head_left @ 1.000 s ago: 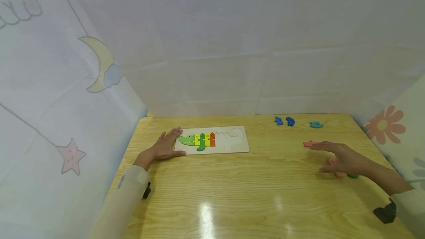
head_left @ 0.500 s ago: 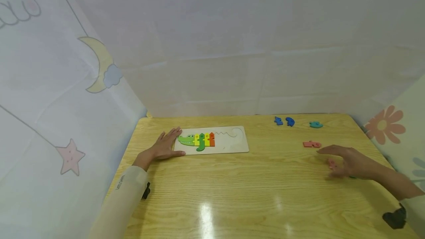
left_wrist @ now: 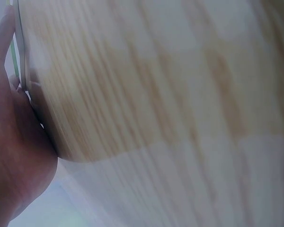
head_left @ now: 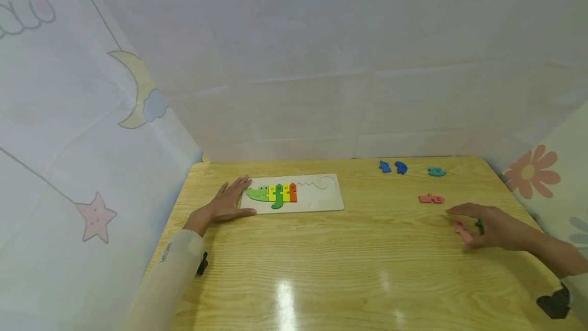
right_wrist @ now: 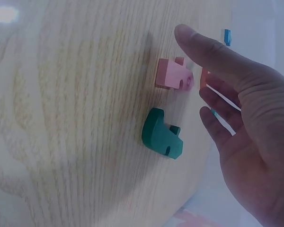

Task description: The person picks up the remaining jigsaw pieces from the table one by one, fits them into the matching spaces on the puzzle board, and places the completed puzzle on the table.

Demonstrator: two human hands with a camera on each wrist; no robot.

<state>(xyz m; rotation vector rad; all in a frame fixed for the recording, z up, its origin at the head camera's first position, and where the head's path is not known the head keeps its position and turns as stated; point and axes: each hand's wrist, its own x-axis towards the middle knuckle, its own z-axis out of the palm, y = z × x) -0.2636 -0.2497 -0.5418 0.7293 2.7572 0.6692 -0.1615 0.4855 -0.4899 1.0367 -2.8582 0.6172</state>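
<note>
A wooden table (head_left: 340, 264) fills the lower frame, a puzzle board (head_left: 317, 201) just below centre. The left hand (head_left: 227, 203), left of centre, fingers spread, touches the board's left edge; lower right, the right hand (head_left: 498, 228) has thumb and fingers apart. Crocodile pieces (head_left: 278, 195) occupy the board's left half; near the right hand lie a pink piece (right_wrist: 173, 75) and a green piece (right_wrist: 162, 140)

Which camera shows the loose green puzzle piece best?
The right wrist view: the green piece shows whole there. In the head view, the right hand hides part of it; the left wrist view lacks it.
</note>
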